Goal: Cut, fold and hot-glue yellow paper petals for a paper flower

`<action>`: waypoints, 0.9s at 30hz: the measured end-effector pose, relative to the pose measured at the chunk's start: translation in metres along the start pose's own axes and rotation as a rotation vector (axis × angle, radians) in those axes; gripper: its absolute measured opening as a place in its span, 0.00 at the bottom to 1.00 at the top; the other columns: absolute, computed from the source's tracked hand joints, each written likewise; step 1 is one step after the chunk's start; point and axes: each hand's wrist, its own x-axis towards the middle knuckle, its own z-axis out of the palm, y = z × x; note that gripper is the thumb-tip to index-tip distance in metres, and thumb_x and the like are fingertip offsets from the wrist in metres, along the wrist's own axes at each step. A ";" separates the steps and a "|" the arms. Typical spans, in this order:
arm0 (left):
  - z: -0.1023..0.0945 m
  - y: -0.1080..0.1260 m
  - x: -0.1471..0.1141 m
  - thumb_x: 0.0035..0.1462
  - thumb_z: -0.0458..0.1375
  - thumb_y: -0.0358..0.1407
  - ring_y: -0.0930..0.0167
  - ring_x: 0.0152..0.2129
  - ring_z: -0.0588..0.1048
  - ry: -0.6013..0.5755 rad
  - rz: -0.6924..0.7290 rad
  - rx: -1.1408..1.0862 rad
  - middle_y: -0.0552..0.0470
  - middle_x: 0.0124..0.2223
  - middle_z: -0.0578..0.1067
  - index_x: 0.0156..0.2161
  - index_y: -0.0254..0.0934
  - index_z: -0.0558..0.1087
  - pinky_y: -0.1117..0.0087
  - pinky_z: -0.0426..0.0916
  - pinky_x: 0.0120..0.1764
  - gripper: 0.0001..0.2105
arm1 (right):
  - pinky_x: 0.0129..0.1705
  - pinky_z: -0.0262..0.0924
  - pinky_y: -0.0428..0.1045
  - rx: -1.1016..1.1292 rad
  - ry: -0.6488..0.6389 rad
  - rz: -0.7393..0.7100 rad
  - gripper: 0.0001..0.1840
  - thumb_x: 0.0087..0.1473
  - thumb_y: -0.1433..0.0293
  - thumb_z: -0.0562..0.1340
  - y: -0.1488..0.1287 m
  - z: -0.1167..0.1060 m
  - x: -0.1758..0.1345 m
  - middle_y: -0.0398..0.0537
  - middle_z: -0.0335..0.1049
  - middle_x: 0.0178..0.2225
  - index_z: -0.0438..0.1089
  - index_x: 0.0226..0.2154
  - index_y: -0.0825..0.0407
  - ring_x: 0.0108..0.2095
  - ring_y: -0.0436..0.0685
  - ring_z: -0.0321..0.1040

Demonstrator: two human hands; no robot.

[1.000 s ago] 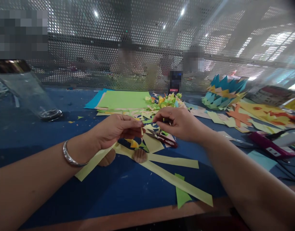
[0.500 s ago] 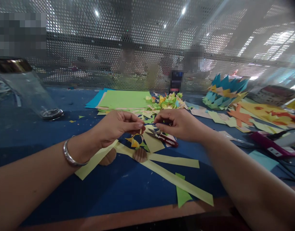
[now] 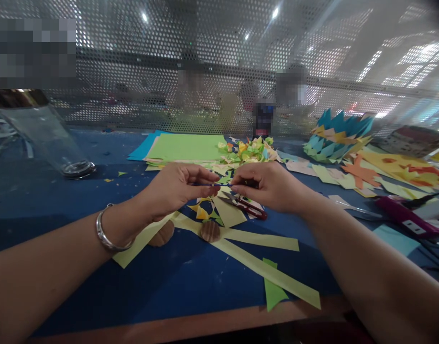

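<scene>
Head view: taking the point between the two hands as the clock's middle, a thin blue strip [image 3: 225, 185] runs almost level there, above the blue table [image 3: 133, 296]; its exact material I cannot tell. At 3 o'clock the right hand [image 3: 268, 187] has its thumb and finger pressed together on one end, probably so that this end does not slip. At 9 o'clock the left hand [image 3: 172, 190] has thumb and finger parted, with the strip passing through the gap; perhaps this lets the strip be supported without squeezing.

The red-handled snips [image 3: 251, 208] lie at 4 o'clock, blades toward the hands, which seems a convenient place for picking up. A ridged brown disc [image 3: 210, 231] lies near 6 o'clock, and from it a pale yellow paper strip [image 3: 269, 271] stretches toward 5, spread flat, maybe to avoid creasing. Another brown disc [image 3: 164, 234] is at 8 o'clock, beside the left wrist. The paper stack [image 3: 191, 147] at 11 and the heap of paper scraps [image 3: 251, 152] near 1 sit farther back, which presumably leaves space for both wrists.
</scene>
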 end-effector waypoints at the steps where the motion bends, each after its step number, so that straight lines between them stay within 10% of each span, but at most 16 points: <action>1: 0.000 0.002 -0.001 0.45 0.72 0.36 0.64 0.37 0.81 -0.004 -0.010 -0.003 0.44 0.39 0.83 0.41 0.37 0.81 0.64 0.74 0.42 0.16 | 0.32 0.54 0.46 -0.005 0.000 -0.010 0.05 0.58 0.71 0.61 0.000 0.000 0.000 0.45 0.71 0.29 0.72 0.32 0.53 0.29 0.51 0.64; 27: 0.001 0.000 -0.001 0.44 0.71 0.29 0.70 0.33 0.79 -0.009 -0.046 -0.120 0.50 0.33 0.80 0.35 0.36 0.79 0.66 0.73 0.43 0.10 | 0.33 0.54 0.46 -0.018 -0.097 0.044 0.09 0.61 0.66 0.61 -0.007 -0.002 0.001 0.44 0.73 0.30 0.74 0.32 0.53 0.30 0.51 0.66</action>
